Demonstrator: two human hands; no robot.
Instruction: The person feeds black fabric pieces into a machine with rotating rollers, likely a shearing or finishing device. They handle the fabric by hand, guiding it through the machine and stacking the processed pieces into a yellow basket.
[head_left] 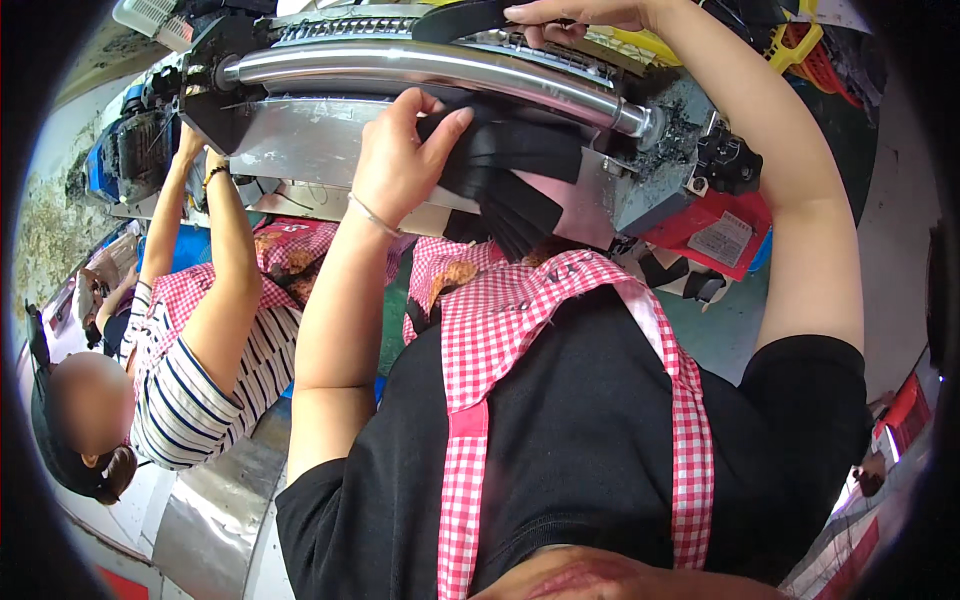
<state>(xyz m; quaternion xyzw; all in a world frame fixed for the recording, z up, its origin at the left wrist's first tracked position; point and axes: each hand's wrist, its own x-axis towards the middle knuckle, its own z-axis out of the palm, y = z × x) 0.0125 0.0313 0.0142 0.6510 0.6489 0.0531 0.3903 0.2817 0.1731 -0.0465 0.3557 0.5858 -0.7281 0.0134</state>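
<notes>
Apron: a pink-and-white checked apron point(560, 300) hung over the person's black shirt, nearest the camera.
Left hand: the left hand point(400, 160) was raised, its grip pinched on a bundle of black fabric strips point(505, 175) just under the chrome roller point(420, 62).
Right hand: the right hand point(575, 15) pressed flat on another black strip point(460, 20) atop the machine point(300, 140); grip half spread.
Progress: judged midway, strips part-fed over the roller, ends hanging loose below.
Co-worker: a person in a striped shirt point(185, 390) reached to the same machine on the left.
Containers: yellow and red crates point(800, 50) beyond; contents could not be told.
</notes>
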